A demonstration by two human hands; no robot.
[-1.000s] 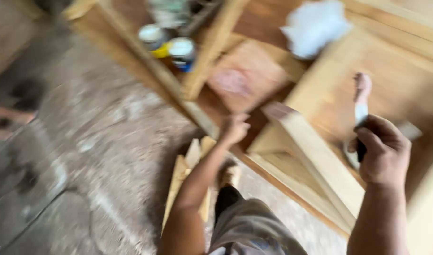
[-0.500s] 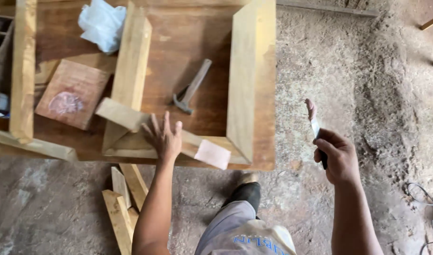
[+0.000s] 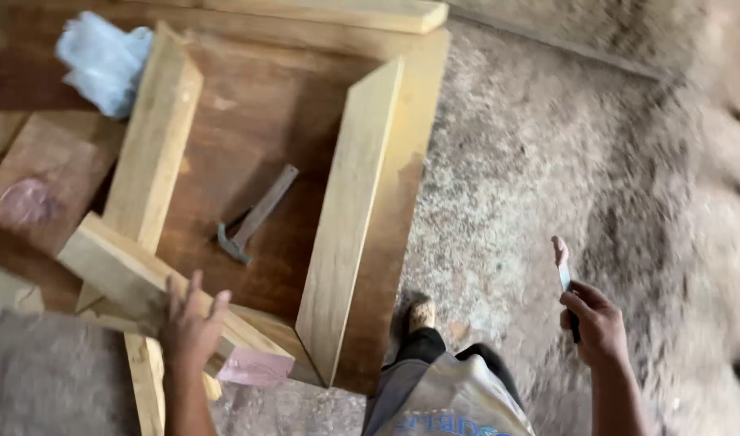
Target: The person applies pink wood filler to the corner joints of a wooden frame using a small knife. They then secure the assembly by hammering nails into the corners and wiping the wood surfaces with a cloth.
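My left hand lies flat, fingers spread, on a short pale wooden beam that crosses the near edge of a brown work board. The beam's cut end is smeared pink. My right hand is out over the ground to the right, closed on a small putty knife with a pink-coated blade that points up. A hammer rests on the board between two long pale planks.
A crumpled white plastic bag and a square wood offcut with a pink smear sit at the board's left. Loose wood pieces lie on the dusty concrete ground. My foot stands by the board's corner.
The view has swung and settled over the board. My left hand has stayed on the short beam. My right hand has moved away to the right with the putty knife.
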